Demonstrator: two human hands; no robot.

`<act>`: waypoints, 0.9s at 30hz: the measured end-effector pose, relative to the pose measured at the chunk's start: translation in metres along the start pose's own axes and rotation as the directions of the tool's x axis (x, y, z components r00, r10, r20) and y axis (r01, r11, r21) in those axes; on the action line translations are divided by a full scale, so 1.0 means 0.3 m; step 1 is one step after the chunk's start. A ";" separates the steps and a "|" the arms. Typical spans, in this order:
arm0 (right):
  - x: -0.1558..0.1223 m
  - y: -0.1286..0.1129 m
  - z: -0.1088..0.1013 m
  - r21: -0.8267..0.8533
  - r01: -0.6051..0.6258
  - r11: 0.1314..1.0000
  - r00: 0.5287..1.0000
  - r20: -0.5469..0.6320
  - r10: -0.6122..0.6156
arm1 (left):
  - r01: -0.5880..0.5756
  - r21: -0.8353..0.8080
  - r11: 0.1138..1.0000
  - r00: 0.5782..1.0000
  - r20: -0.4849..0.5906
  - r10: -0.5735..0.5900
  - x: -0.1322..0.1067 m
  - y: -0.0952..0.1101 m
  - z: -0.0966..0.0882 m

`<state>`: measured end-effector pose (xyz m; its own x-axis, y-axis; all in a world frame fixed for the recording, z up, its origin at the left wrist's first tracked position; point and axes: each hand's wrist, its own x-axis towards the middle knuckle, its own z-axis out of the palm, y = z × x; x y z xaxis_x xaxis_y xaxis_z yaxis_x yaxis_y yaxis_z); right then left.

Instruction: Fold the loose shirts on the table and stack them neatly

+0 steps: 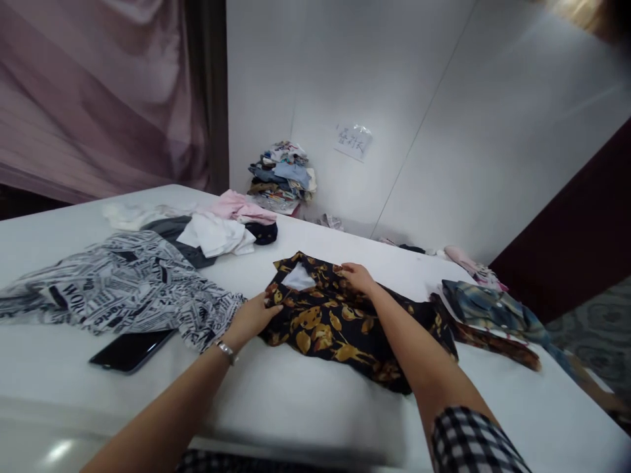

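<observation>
Over on the left, a pink curtain (113,98) hangs in soft folds, and below it the white counter (44,236) runs away to the right. Here's the newsprint-patterned cloth (123,289), spread loosely at the near left, with a black phone (133,350) beside its near edge. Farther back, white cloth (217,234) and pink cloth (241,207) lie bunched together, and beyond them stands a heaped clothes pile (283,174). Pale wall panels (296,66) rise behind, carrying a handwritten sign (353,142).

To the middle now: the black garment with gold flowers (320,322) lies on the counter, and both hands are on it! The left hand (254,318) pinches its left edge between thumb and fingers; the right hand (359,279) has its fingers at the far edge. Swing right: a plaid garment (493,307) lies folded, with a dark red panel (566,203) behind.

And the hard-to-see bits: the newsprint-patterned cloth runs off at the left, the right thumb is out of sight, so I cannot tell whether that hand pinches or simply rests, and a blurred dark shape (618,26) crowds the far right corner.
</observation>
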<state>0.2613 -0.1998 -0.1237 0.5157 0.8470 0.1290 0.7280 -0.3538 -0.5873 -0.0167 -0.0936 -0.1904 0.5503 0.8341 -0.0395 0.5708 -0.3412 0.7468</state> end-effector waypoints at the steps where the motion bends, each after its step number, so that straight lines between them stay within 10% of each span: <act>1: 0.043 -0.015 0.036 -0.027 0.002 1.000 1.000 0.024 -0.001 | -0.023 -0.074 0.997 0.999 0.022 0.025 -0.015 0.004 -0.002; 5: 0.166 -0.042 0.154 -0.137 0.039 0.990 0.992 0.123 -0.023 | -0.112 -0.198 0.974 0.992 0.042 0.123 -0.112 0.017 -0.015; 12: 0.244 -0.004 0.207 -0.263 0.136 0.955 0.981 0.172 -0.092 | -0.054 0.231 0.972 0.998 -0.005 0.056 -0.254 0.030 -0.048; 19: 0.212 0.008 -0.070 -0.175 0.275 0.945 0.959 -0.018 -0.283 | -0.006 0.372 0.928 1.000 0.005 0.005 -0.235 0.026 -0.087; 27: -0.056 -0.128 -0.431 -0.048 0.474 0.879 0.855 -0.214 -0.472 | 0.012 0.438 0.899 0.995 -0.098 0.035 -0.220 0.133 -0.176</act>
<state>0.2830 -0.2518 0.0000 0.1936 0.8066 0.5585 0.9062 0.0712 -0.4169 -0.0624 -0.1394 -0.1229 0.5076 0.8601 0.0518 0.7864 -0.4870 0.3801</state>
